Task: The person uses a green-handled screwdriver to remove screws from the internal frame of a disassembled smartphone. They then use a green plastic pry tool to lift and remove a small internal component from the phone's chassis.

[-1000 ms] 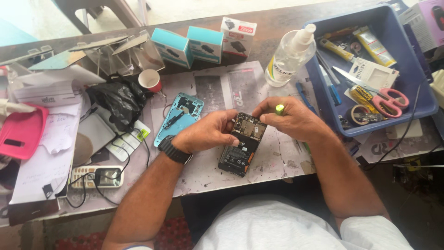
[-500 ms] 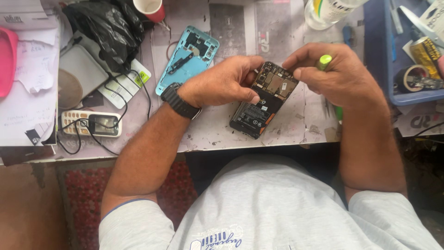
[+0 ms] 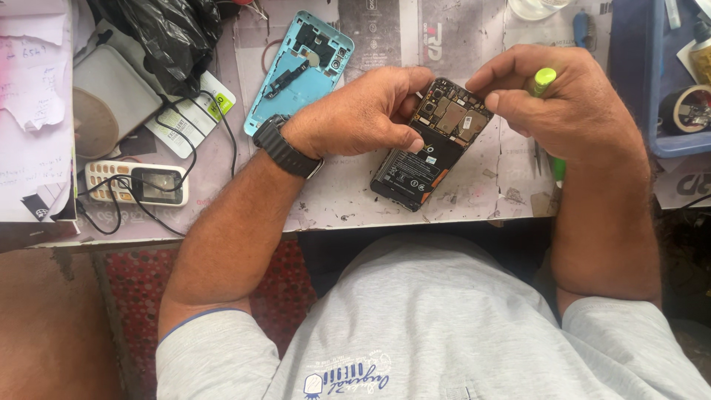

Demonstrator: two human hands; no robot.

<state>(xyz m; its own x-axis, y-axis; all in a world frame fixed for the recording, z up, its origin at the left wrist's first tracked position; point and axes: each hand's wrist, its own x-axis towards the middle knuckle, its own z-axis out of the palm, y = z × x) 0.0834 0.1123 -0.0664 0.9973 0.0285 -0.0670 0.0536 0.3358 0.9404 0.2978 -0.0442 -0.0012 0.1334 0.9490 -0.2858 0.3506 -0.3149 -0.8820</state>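
A single head-worn camera looks almost straight down from above the person's chest, close in, facing the near edge of the bench [image 3: 333, 215]. The opened phone [image 3: 433, 144] sits just above frame centre, between the left hand [image 3: 355, 115] and the right hand [image 3: 563, 96]. Left of the phone lies a blue back cover [image 3: 300, 70]; far left of it, a keypad handset [image 3: 137, 184]. Right of the phone, a blue tray [image 3: 666, 144] is cut by the frame edge. The grey shirt [image 3: 437, 326] fills the bottom, below the phone.

Opened black phone [image 3: 433, 144], back off, circuitry and battery exposed, tilted on table edge
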